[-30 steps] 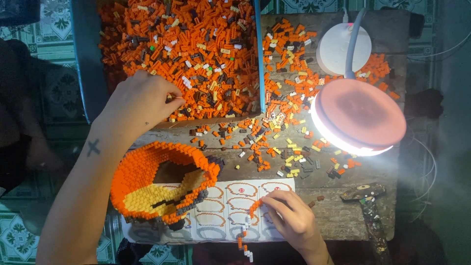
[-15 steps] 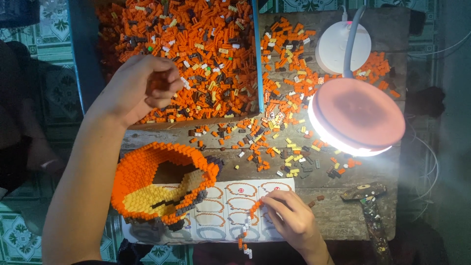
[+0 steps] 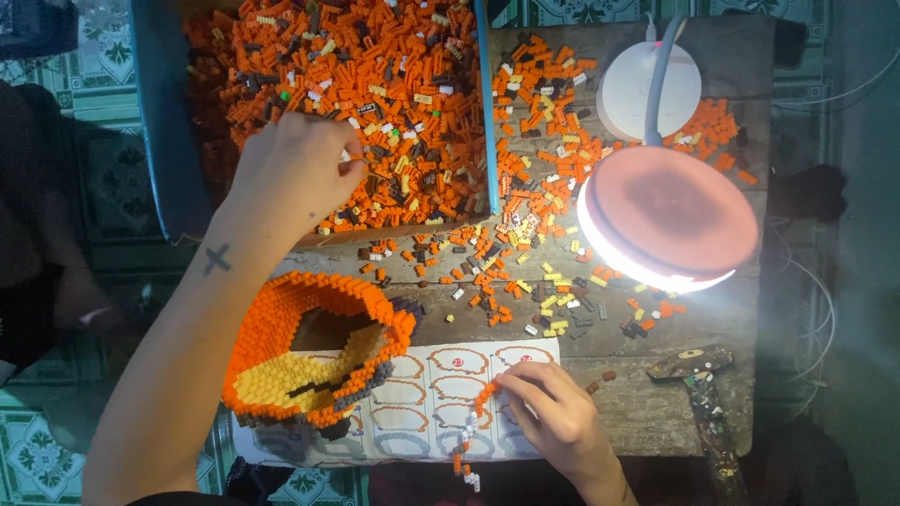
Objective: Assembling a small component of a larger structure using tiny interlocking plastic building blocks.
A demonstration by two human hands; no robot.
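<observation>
Left hand is down in the blue tray of orange bricks, grip pinched on a tiny piece I can't make out. Right hand pins a thin brick strip on the instruction sheet; the orange model sits just left of that grip on the bench.

Tray of bricks at desk far left. Loose bricks spread right of tray. Lamp over desk right side. Half-built model near left, on instruction sheet. Hammer near right corner.
</observation>
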